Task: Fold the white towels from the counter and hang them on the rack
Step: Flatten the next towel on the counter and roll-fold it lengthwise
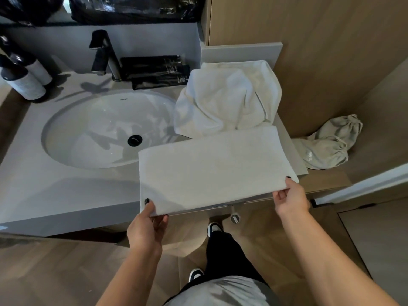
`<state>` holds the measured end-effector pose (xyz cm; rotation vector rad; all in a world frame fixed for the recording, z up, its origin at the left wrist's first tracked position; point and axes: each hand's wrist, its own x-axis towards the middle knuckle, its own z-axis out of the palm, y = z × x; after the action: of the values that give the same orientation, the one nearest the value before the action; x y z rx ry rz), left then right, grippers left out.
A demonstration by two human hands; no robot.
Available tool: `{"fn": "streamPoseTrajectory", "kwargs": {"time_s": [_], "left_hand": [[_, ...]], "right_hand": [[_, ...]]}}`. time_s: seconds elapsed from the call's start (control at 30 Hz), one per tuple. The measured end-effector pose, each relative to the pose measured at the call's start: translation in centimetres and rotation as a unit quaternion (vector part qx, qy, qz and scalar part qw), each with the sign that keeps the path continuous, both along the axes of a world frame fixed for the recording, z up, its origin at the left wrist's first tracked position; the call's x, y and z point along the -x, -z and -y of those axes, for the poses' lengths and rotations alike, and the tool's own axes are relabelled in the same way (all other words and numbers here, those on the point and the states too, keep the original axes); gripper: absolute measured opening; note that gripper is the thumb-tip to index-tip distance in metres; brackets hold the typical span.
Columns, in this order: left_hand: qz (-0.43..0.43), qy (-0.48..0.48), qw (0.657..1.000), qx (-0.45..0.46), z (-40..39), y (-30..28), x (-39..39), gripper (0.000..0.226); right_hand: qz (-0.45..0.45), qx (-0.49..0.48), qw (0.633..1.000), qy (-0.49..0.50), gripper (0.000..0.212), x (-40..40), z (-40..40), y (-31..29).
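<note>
Pinching the folded towel at both near corners, left hand and right hand; lift unevenly and layers slide apart, or it drags the crumpled towel behind.

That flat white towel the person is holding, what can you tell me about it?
The towel is white terry-looking cloth, folded into a smooth flat rectangle. It lies on the counter right of the sink, its near edge overhanging. The left hand and right hand pinch its near corners. Its far edge meets a crumpled towel.
</note>
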<state>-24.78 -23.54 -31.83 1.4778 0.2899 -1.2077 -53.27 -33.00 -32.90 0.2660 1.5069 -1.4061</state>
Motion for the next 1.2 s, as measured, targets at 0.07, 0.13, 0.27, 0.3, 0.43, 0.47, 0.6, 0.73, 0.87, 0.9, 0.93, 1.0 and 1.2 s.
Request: {"fn": "streamPoseTrajectory", "kwargs": {"time_s": [0.07,0.13,0.27,0.3,0.43,0.47,0.6,0.73,0.87,0.9,0.93,1.0,1.2], "left_hand": [[0.036,0.030,0.999,-0.008,-0.3,0.1,-0.3,0.010],[0.101,0.067,0.993,-0.002,-0.7,0.3,-0.5,0.013],[0.316,0.175,0.931,0.051,-2.4,0.2,-1.0,0.036],[0.360,0.218,0.904,0.079,-2.7,0.2,-1.3,0.042],[0.452,0.392,0.786,0.158,-3.0,0.5,-4.2,0.058],[0.452,0.423,0.769,0.161,-3.0,0.3,-4.8,0.052],[0.509,0.495,0.682,0.173,-2.9,0.1,-6.3,0.069],[0.588,0.472,0.618,0.222,-1.1,-1.6,-7.4,0.064],[0.589,0.451,0.636,0.212,2.0,-6.6,-8.2,0.050],[0.590,0.455,0.635,0.203,2.8,-7.8,-8.6,0.045],[0.595,0.464,0.627,0.195,3.7,-9.0,-8.9,0.034],[0.577,0.482,0.636,0.175,5.1,-11.3,-9.7,0.004],[0.470,0.543,0.685,0.123,10.0,-12.5,-9.5,0.048]], "right_hand": [[-0.032,0.005,0.999,-0.040,0.010,1.5,0.0,0.4],[-0.100,0.002,0.991,-0.090,0.014,2.8,0.0,0.7],[-0.295,0.020,0.927,-0.229,0.027,4.4,-0.3,-0.1],[-0.333,0.036,0.902,-0.271,0.024,4.6,-0.3,-0.6],[-0.375,0.091,0.833,-0.397,0.026,5.9,0.1,-1.8],[-0.362,0.096,0.825,-0.423,0.030,6.4,0.2,-1.9],[-0.387,0.106,0.734,-0.548,0.040,8.3,0.3,-2.4],[-0.489,0.125,0.633,-0.586,0.040,8.6,0.3,-4.8],[-0.575,0.177,0.598,-0.529,0.031,9.4,2.3,-9.7],[-0.580,0.186,0.595,-0.525,0.028,9.5,2.9,-11.2],[-0.579,0.192,0.589,-0.529,0.023,9.5,3.6,-12.6],[-0.567,0.191,0.583,-0.550,0.013,9.5,4.9,-15.0],[-0.456,0.134,0.581,-0.661,0.021,9.3,10.2,-16.6]]}}
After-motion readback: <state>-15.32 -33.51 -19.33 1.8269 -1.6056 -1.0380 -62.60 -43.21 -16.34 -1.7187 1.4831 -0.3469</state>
